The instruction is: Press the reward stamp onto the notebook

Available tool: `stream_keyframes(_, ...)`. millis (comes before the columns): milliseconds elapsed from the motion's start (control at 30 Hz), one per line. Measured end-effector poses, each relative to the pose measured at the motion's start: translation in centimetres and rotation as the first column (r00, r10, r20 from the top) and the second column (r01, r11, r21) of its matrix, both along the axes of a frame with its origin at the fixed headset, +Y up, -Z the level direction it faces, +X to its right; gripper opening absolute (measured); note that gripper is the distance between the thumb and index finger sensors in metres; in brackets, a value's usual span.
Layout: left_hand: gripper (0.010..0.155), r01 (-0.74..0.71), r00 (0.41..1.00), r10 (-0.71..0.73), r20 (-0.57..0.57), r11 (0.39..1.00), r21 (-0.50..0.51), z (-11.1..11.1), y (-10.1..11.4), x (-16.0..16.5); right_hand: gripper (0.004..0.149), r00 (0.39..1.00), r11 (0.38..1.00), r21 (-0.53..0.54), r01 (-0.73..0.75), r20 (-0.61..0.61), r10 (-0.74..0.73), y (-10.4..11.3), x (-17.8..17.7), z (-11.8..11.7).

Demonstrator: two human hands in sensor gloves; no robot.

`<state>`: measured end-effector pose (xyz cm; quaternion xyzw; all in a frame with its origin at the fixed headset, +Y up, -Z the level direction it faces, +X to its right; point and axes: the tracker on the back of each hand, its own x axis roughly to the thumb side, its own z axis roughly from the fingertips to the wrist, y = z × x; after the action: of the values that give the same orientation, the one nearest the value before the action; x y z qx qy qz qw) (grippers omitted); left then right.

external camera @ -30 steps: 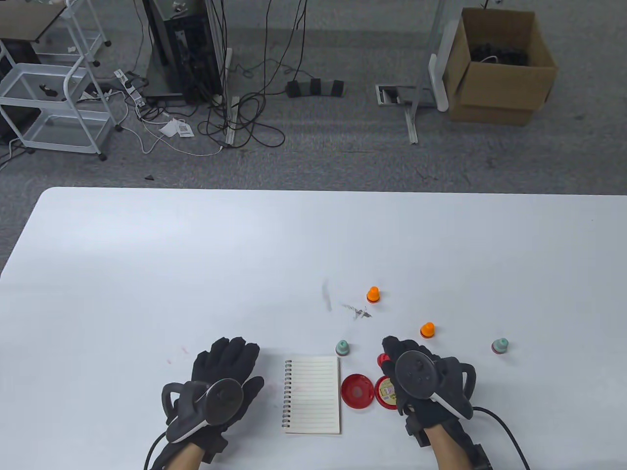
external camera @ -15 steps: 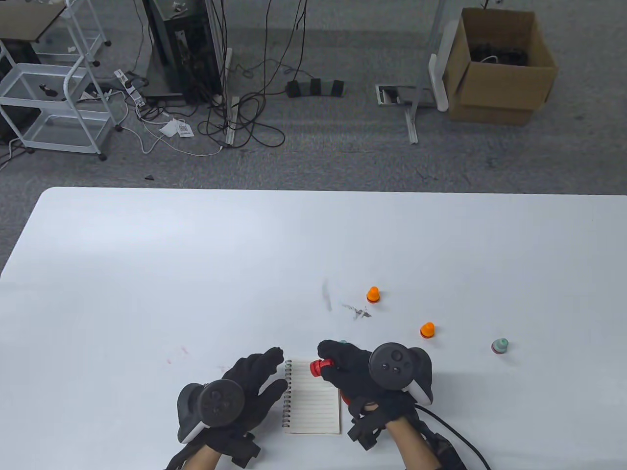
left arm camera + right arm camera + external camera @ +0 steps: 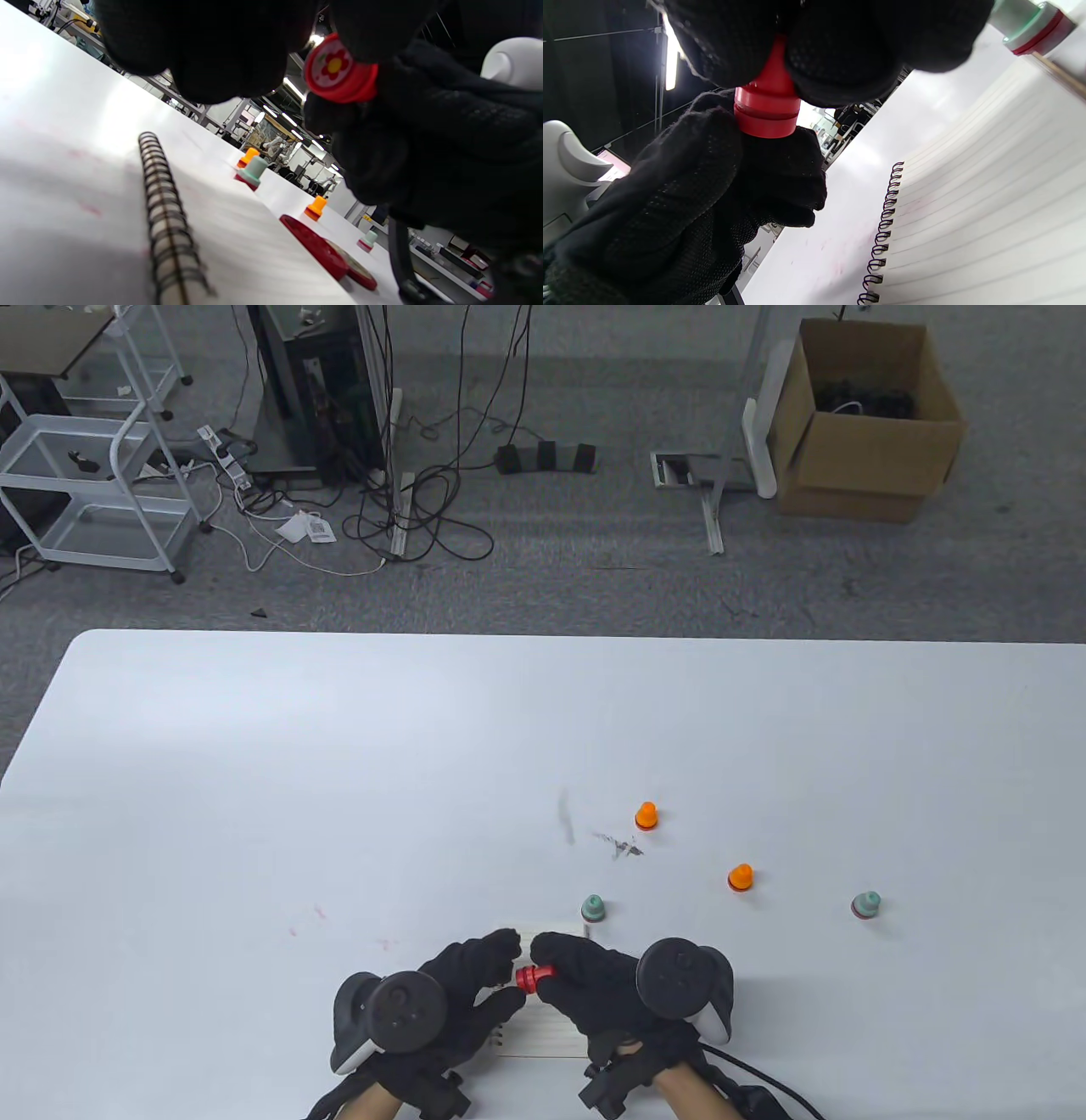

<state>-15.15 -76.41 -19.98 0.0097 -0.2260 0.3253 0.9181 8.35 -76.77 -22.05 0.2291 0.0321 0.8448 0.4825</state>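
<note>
The spiral notebook lies open at the table's near edge, mostly hidden under both hands; its lined page shows in the right wrist view. My right hand grips the red reward stamp by its handle and holds it on its side above the page. The stamp's flower face points toward my left hand. My left hand hovers over the notebook's spiral edge. Its fingers curl on either side of the stamp's base, and one touches the rim.
Two orange stamps and two green stamps stand beyond and to the right of the notebook. The red ink pad and its lid lie right of the notebook, hidden under my right hand in the table view.
My right hand carried the red stamp from the ink pad leftward over the notebook and turned it sideways. My left hand moved right to meet it at the stamp's base.
</note>
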Motion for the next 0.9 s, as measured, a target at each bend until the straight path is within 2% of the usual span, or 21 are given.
stream_keyframes(233,0.066,-0.023,0.999,0.023,0.034,1.0,-0.001,0.17,-0.1,0.55,0.055,1.0,1.0,0.009,0.012,0.002,-0.012,0.06,-0.21,0.21)
stream_keyframes(367,0.064,-0.014,1.0,0.012,0.026,0.998,0.055,0.28,0.2,0.5,0.055,1.0,1.0,-0.014,0.009,-0.019,-0.009,0.04,-0.32,0.23)
stream_keyframes(900,0.063,-0.074,0.997,0.073,0.029,0.997,0.024,0.1,0.11,0.1,0.054,0.997,0.998,-0.047,0.052,-0.046,-0.054,-0.11,-0.48,0.28)
